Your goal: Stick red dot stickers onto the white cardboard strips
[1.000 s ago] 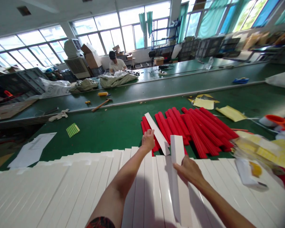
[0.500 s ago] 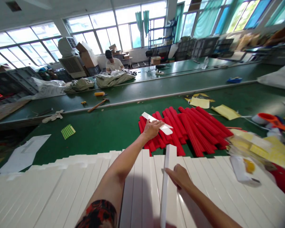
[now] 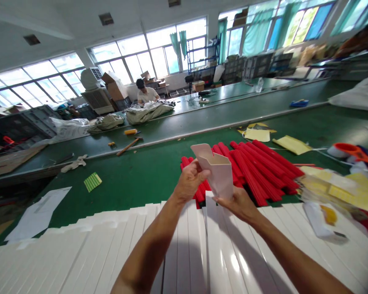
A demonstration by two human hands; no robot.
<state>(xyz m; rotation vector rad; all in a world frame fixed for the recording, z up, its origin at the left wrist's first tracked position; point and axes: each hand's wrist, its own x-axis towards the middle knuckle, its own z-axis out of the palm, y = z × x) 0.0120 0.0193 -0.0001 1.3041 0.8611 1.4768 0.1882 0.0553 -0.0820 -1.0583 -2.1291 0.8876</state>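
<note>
A white carton (image 3: 221,179) is raised in front of me, its top end open and a flap standing up at the left. My left hand (image 3: 188,179) pinches the carton's left side below that flap, with the thumb on the near face. Lower down, my right hand (image 3: 239,202) grips the carton from the right. Behind it a pile of ribbed red tubes (image 3: 263,171) lies on the green table. Long white cartons (image 3: 110,237) lie side by side under my arms.
A white item with a yellow part (image 3: 325,220) rests on the cartons at right. Beyond it are yellow sheets (image 3: 352,192) and an orange-handled tool (image 3: 352,151). Paper (image 3: 38,212) and a green card (image 3: 92,182) lie left. A person (image 3: 147,94) sits behind the far table.
My left hand has come back from above the red tubes, where it held a flat white piece, to a carton. My right hand now holds a carton raised, its open end showing.
</note>
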